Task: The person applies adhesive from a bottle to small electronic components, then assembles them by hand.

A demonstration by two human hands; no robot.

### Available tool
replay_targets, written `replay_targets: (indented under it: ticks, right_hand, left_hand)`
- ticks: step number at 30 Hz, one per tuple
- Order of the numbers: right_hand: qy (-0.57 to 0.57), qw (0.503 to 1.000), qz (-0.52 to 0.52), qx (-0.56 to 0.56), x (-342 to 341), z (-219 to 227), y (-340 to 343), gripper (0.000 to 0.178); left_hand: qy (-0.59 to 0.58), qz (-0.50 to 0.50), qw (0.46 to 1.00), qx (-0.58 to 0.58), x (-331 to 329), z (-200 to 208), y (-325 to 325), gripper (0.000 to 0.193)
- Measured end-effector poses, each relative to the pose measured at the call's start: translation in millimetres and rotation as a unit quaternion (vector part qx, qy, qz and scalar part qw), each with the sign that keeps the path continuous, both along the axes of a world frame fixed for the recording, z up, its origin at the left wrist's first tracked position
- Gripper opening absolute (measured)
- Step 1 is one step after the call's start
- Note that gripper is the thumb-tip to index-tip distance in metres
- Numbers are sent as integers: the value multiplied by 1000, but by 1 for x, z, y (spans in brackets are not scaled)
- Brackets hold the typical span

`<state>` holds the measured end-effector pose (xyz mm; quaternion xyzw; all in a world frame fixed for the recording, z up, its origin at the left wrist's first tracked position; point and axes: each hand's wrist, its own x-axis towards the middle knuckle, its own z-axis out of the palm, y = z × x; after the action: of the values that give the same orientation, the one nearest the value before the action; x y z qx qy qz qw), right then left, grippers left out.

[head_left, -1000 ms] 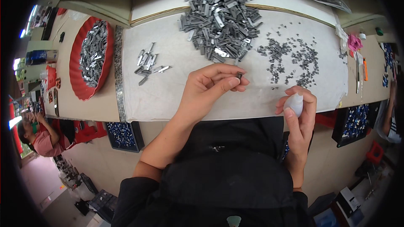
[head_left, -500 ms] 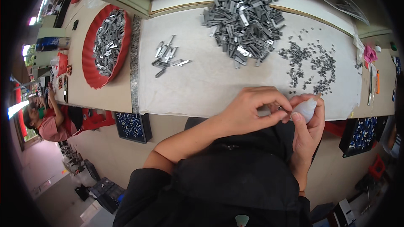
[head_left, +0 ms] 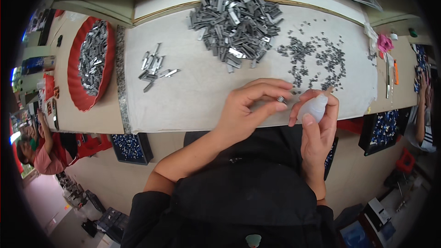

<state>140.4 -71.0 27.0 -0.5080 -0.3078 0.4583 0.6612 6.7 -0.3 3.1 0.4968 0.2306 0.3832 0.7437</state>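
Observation:
My left hand [head_left: 245,106] is closed over the near part of the table, pinching a small dark metal piece [head_left: 281,100] between thumb and fingers. Most of that piece is hidden by the fingers. Wrapped in my right hand [head_left: 318,134] is a translucent white squeeze bottle [head_left: 314,108], its narrow tip tilted up and away from me. The hands are a short gap apart. Just beyond them many tiny dark metal parts [head_left: 327,57] lie scattered. A large heap of grey metal strips [head_left: 234,18] rises at the far middle, and several similar pieces [head_left: 155,68] lie apart at the left.
A red fluted bowl [head_left: 110,59] full of metal strips stands left of the white work surface [head_left: 183,105]. Tweezers [head_left: 387,79] and an orange tool [head_left: 396,72] lie at the right. Dark bins [head_left: 146,152] of blue and white parts sit below table height. Other people sit at both sides.
My hands have moved apart, the left one drawing back with the small metal piece now visible. The bottle has tipped so its nozzle shows. The whole view has shifted a little.

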Motion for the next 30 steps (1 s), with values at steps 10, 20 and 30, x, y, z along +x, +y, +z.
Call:
replay_targets:
  ticks: [10,20,30]
  right_hand:
    - [-151,980,-122,30,31,13,-26,36]
    - [-249,954,-126,114,25,9,-29,45]
    - [-344,928,-41,137,24,14,-25,44]
  left_hand:
    - [89,28,996,11,-2,4,-5,20]
    - [79,31,994,69,-2,-7,-2,20]
    - [85,31,992,93,-3,-8,2,20]
